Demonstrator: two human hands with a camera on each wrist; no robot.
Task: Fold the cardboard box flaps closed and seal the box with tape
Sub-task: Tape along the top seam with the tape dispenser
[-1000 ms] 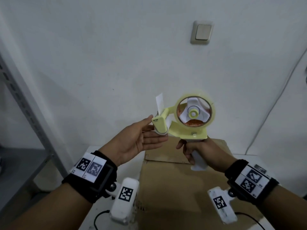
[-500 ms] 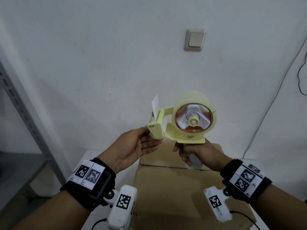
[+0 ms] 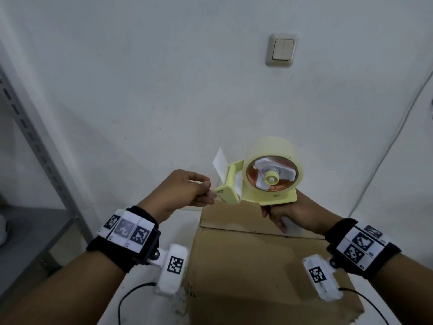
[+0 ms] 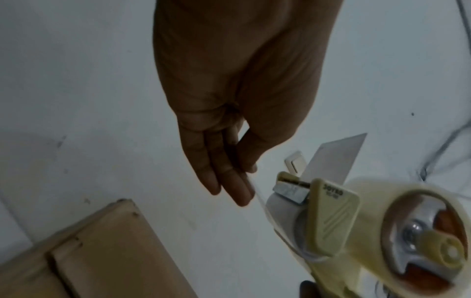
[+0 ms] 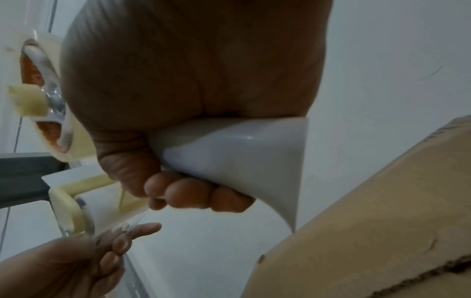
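A white wall is behind. The brown cardboard box (image 3: 264, 273) sits below, flaps down. The right hand (image 3: 293, 213) grips the light yellow plastic tape gun (image 3: 264, 177) by its handle. The left hand (image 3: 185, 192) pinches the thin, sticky clear tape end (image 3: 214, 194); it looks floppy, so hold its edge.

white table (image 3: 110, 299), cardboard box (image 3: 257, 266) on it

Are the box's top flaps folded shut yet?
Shut: the cardboard box shows a flat top in the head view, flaps down. No tape on it.
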